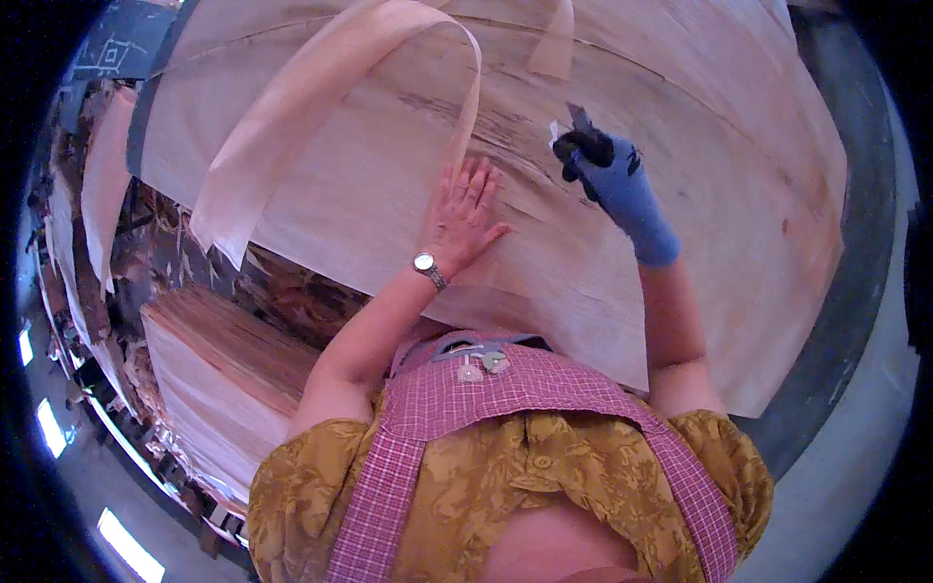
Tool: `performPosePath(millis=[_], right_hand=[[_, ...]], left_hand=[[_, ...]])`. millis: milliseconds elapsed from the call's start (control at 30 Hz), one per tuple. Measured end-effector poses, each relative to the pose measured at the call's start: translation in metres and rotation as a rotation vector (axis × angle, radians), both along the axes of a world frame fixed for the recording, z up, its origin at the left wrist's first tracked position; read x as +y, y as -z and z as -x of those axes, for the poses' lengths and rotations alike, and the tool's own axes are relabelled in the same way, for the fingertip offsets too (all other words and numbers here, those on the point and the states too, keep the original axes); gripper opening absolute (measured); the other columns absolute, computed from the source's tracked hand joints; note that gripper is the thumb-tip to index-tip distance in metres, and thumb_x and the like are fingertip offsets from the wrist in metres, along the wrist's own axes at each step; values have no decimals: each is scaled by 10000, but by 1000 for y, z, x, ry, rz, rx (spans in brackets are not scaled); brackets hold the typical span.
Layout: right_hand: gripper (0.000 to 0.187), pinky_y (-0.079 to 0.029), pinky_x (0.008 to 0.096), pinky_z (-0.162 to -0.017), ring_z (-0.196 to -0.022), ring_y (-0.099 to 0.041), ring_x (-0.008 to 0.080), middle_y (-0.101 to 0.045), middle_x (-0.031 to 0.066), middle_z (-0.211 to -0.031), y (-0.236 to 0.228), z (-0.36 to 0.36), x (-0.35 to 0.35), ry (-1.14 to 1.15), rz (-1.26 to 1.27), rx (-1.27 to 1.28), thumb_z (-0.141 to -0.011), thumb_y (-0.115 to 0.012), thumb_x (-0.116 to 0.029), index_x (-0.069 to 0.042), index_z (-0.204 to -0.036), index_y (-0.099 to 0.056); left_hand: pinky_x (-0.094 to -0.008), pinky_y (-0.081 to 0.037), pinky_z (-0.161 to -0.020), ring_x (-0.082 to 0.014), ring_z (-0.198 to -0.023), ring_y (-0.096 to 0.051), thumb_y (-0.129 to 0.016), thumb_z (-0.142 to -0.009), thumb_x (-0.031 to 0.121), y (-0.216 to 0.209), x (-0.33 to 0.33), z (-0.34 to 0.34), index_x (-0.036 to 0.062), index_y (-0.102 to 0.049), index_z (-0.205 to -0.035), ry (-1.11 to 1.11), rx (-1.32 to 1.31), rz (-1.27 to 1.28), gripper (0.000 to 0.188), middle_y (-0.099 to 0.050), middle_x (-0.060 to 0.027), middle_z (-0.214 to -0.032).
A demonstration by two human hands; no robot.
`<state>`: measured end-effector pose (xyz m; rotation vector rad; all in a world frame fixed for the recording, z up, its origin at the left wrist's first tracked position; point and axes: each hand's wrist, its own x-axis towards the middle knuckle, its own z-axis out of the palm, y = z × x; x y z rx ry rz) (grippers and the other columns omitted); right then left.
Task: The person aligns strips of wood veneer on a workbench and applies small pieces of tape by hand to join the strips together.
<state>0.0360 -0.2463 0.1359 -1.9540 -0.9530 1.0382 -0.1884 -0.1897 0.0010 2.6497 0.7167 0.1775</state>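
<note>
A large pale wood veneer sheet [622, 301] spreads out in front of me, with dark streaks and splits around its middle. My left hand [465, 216] is bare and lies flat on it, fingers stretched out, with a wristwatch [425, 262] at the wrist. Beside those fingers a long, narrow veneer strip [292, 126] rises and curls over to the left. My right hand [612, 180], in a blue glove with black fingers, is closed around a knife [580, 118]; its short, flat blade points away from me, and the handle is hidden in the fist.
Another narrow veneer piece [554, 44] lies at the far side. To my left, below the sheet's edge, stands a stack of veneer [224, 360], with torn brown scraps [292, 296] beside it. A dark grey edge [865, 194] curves along the right.
</note>
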Motion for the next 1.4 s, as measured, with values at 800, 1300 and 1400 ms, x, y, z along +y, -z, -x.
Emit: performPosePath(millis=[800, 1300, 1400], right_hand=[[191, -360, 234, -431, -500, -475, 73, -602, -5, -655, 91, -16, -16, -116, 216, 206, -884, -642, -259, -70, -885, -670], [174, -408, 258, -520, -583, -532, 86, -632, 13, -693, 123, -35, -11, -117, 210, 124, -848, -674, -205, -32, -866, -675], [177, -427, 258, -543, -588, -536, 85, -634, 13, -701, 133, -38, -12, -130, 179, 123, -848, -672, -200, -27, -885, -677]], left_hand=[[-574, -171, -1122, -256, -1236, -436, -665, -821, 334, 5, 7, -23, 127, -381, -1432, -161, -84, -75, 705, -473, -73, -1317], [-638, -140, -1104, -323, -1250, -380, -660, -799, 489, 11, 4, -28, 213, -320, -1484, -148, -45, -97, 813, -397, -93, -1412], [-673, -138, -1083, -349, -1206, -409, -650, -789, 533, 12, 2, -37, 242, -329, -1480, -125, -17, -171, 816, -417, -135, -1376]])
